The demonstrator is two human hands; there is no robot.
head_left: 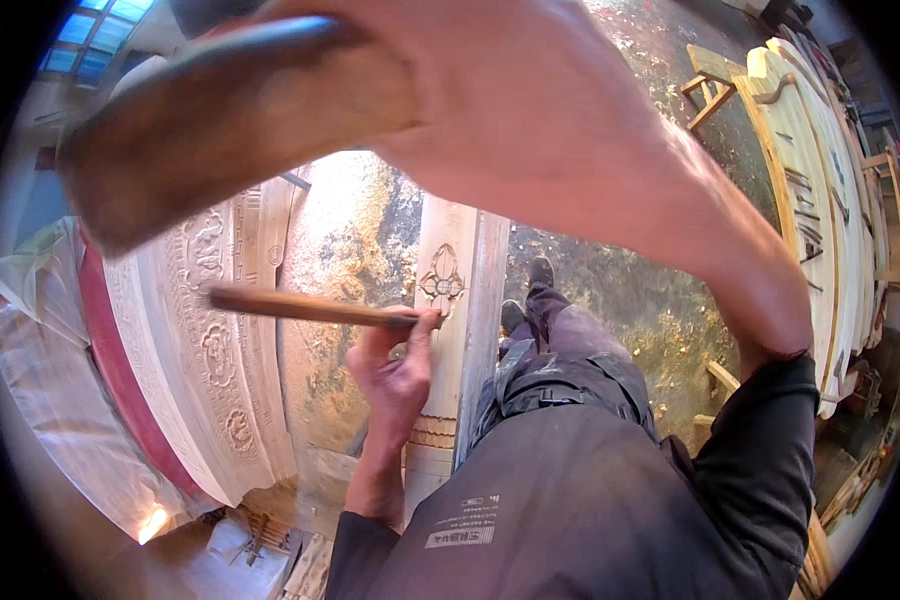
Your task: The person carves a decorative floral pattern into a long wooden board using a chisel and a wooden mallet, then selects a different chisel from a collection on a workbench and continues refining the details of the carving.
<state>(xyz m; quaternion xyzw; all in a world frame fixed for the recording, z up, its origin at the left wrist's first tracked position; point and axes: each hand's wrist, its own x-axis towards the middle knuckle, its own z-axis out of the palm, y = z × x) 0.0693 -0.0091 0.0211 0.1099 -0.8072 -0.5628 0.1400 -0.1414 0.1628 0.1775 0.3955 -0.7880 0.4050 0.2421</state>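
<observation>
My right hand [390,75] is raised high across the upper part of the head view, closed on a wooden mallet [230,130] that looks blurred. Below it, my left hand [395,365] grips a wooden-handled chisel [325,308], which lies nearly level with its handle to the left. The chisel's metal end is at a narrow pale wooden board [440,225], just below a carved, outlined flower-like motif [442,275]; its very tip is hard to make out. A band of wavy carving [432,430] crosses the board lower down.
A large carved pale wooden panel [220,340] with red and translucent sheeting [45,380] stands at left. At right, long boards bearing tools [800,220] rest by a wooden trestle [710,85]. The floor [610,310] has scattered shavings; my feet stand beside the board.
</observation>
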